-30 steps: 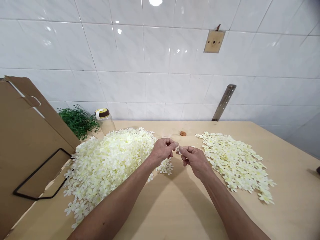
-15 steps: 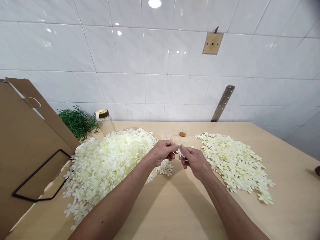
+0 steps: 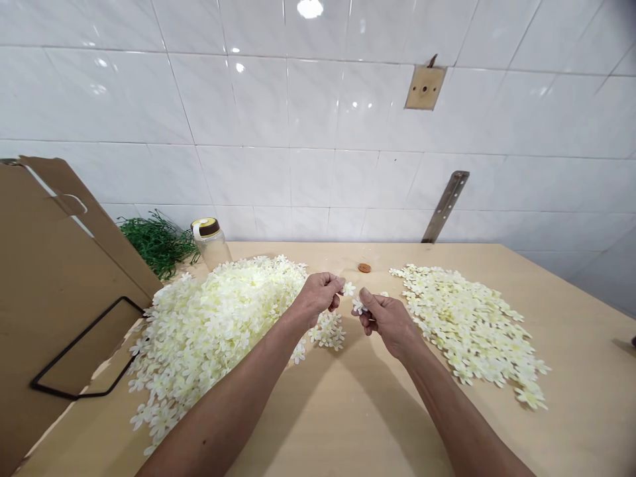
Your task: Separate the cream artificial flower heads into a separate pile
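Note:
My left hand [image 3: 317, 297] pinches a small white fabric flower [image 3: 348, 289] between thumb and fingertips above the wooden table [image 3: 348, 411]. Close to its right, my right hand [image 3: 386, 319] pinches another small white flower piece [image 3: 358, 305]. The two pieces are a short gap apart. A big heap of cream-white flowers [image 3: 213, 324] lies under and left of my left hand. A flatter spread of the same flowers [image 3: 472, 328] lies right of my right hand.
A cardboard box flap with a black-outlined window [image 3: 59, 291] stands at the left. Green plastic foliage [image 3: 156, 242] and a clear jar with a brown lid [image 3: 211, 242] sit at the back left. A small brown disc [image 3: 364, 267] lies near the tiled wall.
My hands were together on one flower piece. They have now drawn slightly apart, each holding a separate small flower.

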Motion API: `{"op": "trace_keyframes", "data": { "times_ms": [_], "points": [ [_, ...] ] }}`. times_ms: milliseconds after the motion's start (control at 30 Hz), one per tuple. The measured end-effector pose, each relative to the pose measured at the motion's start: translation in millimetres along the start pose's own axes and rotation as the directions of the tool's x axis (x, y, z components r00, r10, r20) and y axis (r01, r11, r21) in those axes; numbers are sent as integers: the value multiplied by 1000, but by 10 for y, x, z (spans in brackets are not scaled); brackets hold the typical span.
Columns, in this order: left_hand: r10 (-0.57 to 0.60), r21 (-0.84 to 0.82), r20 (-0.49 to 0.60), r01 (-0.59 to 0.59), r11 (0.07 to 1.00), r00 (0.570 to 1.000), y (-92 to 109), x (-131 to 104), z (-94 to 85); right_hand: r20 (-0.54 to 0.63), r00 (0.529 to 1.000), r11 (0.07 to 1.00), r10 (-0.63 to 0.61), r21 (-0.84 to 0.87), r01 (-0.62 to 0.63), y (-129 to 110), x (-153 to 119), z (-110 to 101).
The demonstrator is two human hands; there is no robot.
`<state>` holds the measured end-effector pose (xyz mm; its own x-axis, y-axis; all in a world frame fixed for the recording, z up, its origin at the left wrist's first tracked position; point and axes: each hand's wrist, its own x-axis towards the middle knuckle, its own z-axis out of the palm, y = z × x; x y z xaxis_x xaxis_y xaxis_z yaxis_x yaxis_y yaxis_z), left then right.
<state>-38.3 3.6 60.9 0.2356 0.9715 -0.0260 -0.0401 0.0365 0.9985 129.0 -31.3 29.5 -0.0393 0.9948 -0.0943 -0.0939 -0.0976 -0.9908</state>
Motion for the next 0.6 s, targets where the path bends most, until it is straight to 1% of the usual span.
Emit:
{"op": "trace_keyframes", "data": {
  "times_ms": [200,467,533,600],
  "points": [
    [30,-21,-26,-30,999,999,72,0,-43,36,999,999,-1,-44,3,-15,-24,10],
    [48,-14,-18,-48,999,999,79,1,-42,-12,1000,999,-11,-54,11,-3,-19,19],
    [55,-12,-13,-55,998,998,77,3,-38,3,1000,998,-13,-55,13,-3,-23,23],
    [62,-13,-12,-62,998,998,79,4,-38,61,998,997,-7,-72,11,-10,-40,39]
  ]
}}
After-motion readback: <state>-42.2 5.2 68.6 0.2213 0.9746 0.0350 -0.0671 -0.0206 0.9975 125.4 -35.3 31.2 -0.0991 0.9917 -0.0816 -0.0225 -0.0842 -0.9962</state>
